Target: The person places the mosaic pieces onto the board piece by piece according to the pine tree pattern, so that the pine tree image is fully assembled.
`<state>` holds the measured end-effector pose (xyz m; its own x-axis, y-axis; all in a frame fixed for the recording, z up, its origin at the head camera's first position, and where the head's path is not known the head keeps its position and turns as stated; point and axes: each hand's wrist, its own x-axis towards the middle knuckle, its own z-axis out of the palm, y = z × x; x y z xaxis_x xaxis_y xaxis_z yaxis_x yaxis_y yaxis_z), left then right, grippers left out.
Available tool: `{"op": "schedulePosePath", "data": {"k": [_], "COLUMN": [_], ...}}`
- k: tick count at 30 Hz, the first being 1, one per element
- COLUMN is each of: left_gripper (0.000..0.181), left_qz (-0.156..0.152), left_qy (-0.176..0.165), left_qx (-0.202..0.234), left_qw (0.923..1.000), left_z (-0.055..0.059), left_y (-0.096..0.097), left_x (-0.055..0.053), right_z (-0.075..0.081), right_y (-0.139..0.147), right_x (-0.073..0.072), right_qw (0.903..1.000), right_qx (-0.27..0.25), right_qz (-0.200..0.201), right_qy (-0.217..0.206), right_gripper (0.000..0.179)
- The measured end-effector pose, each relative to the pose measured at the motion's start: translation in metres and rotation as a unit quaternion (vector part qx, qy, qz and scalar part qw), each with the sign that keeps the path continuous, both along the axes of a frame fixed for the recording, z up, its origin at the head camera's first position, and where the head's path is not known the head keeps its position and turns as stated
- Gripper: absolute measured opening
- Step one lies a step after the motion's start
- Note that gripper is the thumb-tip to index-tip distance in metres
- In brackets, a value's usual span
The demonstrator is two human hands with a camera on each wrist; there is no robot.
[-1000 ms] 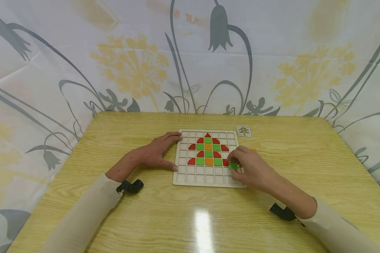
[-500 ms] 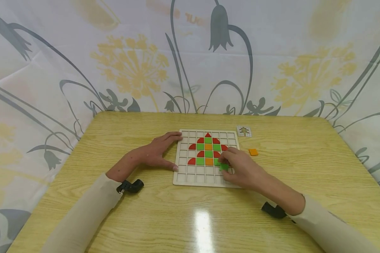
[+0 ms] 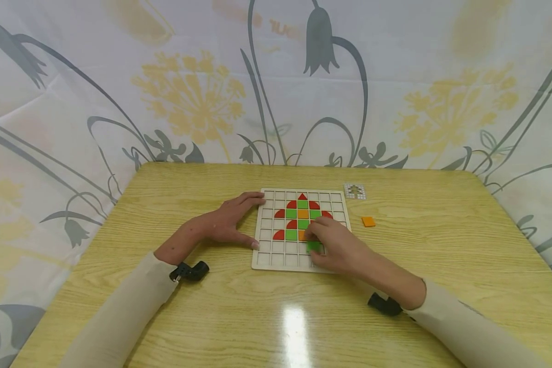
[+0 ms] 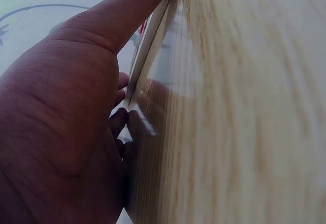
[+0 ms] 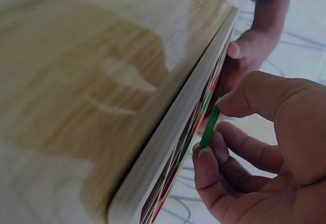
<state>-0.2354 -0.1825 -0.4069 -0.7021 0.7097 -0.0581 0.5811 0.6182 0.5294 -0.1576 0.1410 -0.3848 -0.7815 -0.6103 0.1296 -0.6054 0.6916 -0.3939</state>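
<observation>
A white grid board (image 3: 276, 260) lies on the wooden table, with red, green and orange tiles set in a tree shape. My right hand (image 3: 342, 248) pinches a green square tile (image 5: 210, 127) between thumb and fingertips, over the board just below the lower orange tile (image 3: 302, 235). The right wrist view shows that tile edge-on, close to the board's face. My left hand (image 3: 223, 222) rests at the board's left edge, thumb and fingers spread along it. In the left wrist view its thumb (image 4: 127, 5) lies at the board's edge. The right hand hides part of the tree's right side.
One loose orange square tile (image 3: 368, 221) lies on the table right of the board. Behind it, near the board's upper right corner, is a small pattern card (image 3: 354, 191) with a tree on a grid. A floral-print cloth (image 3: 202, 102) hangs behind the table (image 3: 211, 317).
My right hand has moved left across the board with the green tile, from its right side to below the lower orange tile. The loose orange tile has come into full view. The left hand stays put.
</observation>
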Motion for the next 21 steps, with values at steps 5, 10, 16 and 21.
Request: {"op": "schedulePosePath", "data": {"k": [5,10,16,21], "left_gripper": [0.113,0.113,0.112,0.112], "left_qz": [0.001,0.003,0.004,0.005], "left_qy": [-0.002,-0.003,-0.003,-0.003], "left_qx": [0.0,0.0,-0.001,-0.001], "left_qw": [1.0,1.0,1.0,1.0], "left_z": [-0.001,-0.002,-0.002,-0.003], "left_y": [-0.001,-0.001,-0.001,-0.001], "left_x": [-0.001,0.0,0.0,-0.001], "right_z": [-0.001,-0.002,-0.003,-0.002], "right_y": [-0.004,-0.008,-0.012,-0.014], "right_x": [-0.001,-0.003,-0.004,-0.005], "right_qw": [0.9999,0.9995,0.9996,0.9996], "right_qx": [0.002,0.001,0.009,0.015], "right_qz": [0.014,0.028,0.025,0.025], "right_qy": [0.007,0.013,0.007,0.001], "right_gripper": [0.022,0.021,0.021,0.021]}}
